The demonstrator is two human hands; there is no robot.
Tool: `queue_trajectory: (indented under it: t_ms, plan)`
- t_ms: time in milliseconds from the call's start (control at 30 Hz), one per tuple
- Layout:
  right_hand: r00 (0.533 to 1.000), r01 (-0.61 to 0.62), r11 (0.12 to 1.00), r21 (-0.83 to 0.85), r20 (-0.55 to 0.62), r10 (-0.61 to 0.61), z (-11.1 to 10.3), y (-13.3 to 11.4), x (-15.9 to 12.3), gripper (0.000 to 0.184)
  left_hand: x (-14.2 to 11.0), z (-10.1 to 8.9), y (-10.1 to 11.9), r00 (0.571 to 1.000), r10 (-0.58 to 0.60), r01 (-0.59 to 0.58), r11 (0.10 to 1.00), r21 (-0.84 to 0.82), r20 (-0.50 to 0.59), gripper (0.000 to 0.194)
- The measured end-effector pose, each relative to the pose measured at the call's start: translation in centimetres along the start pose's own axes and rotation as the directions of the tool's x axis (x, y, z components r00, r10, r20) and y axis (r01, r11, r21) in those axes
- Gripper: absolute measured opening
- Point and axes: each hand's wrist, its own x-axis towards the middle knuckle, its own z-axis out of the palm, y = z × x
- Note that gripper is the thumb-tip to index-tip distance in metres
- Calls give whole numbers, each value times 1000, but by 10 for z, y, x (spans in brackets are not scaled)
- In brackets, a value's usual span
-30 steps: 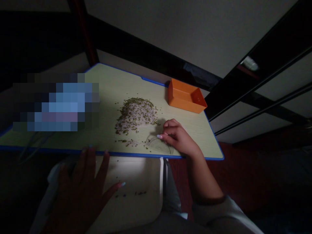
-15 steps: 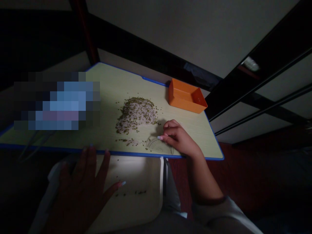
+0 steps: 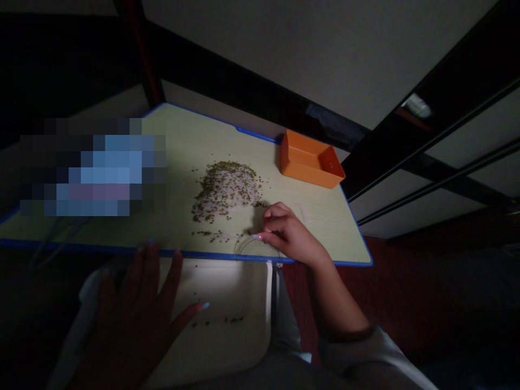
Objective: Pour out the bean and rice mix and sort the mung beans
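My right hand (image 3: 290, 234) rests on the pale table (image 3: 182, 146), fingers pinched on a clear plastic protractor (image 3: 257, 249) that lies at the table's blue front edge. A pile of small green and white grains (image 3: 227, 189) is spread just left of and beyond that hand, with a few stray grains near the edge. My left hand (image 3: 136, 309) lies spread flat on a white tray (image 3: 235, 314) held below the table's edge. A few green grains (image 3: 219, 320) lie in the tray.
An orange box (image 3: 311, 161) stands at the table's far right corner. A blurred-out object (image 3: 93, 168) occupies the table's left part. Dark bars and a wall lie beyond; the surroundings are dim.
My right hand has slid the protractor leftward and toward the front edge of the table. The left hand and tray have stayed put.
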Motion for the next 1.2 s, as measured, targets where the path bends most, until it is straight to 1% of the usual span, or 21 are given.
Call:
queue_trajectory:
  t_ms: [100,233,300,433,533,700,1000,1200]
  plan:
    - [1000,28,999,25,12,-28,1,-2,-1,34,0,0,0,1000,17,-17,999,30,-22,80]
    - [996,-11,999,48,-84,15,-4,-2,-6,36,-1,-1,2,1000,-26,26,1000,-13,-14,89]
    - [992,-33,998,49,-122,39,-6,-1,-8,37,-1,-2,4,999,-46,46,998,-31,-7,91]
    - [993,-35,999,31,-108,38,-5,0,-8,37,0,-4,7,998,-67,67,997,-32,-1,88]
    - [994,-38,999,8,-99,39,-3,1,-7,36,1,-3,6,999,-53,53,998,-25,-7,87]
    - [981,-106,994,-19,-164,102,-1,5,-8,34,0,0,0,1000,-17,17,1000,-15,-19,88]
    - [993,-50,999,6,-103,50,2,3,-4,34,0,2,0,1000,-15,14,1000,-12,-19,89]
    - [995,-45,999,-7,-87,44,7,-1,-1,33,-1,1,1,999,-20,19,1000,-6,-31,89]
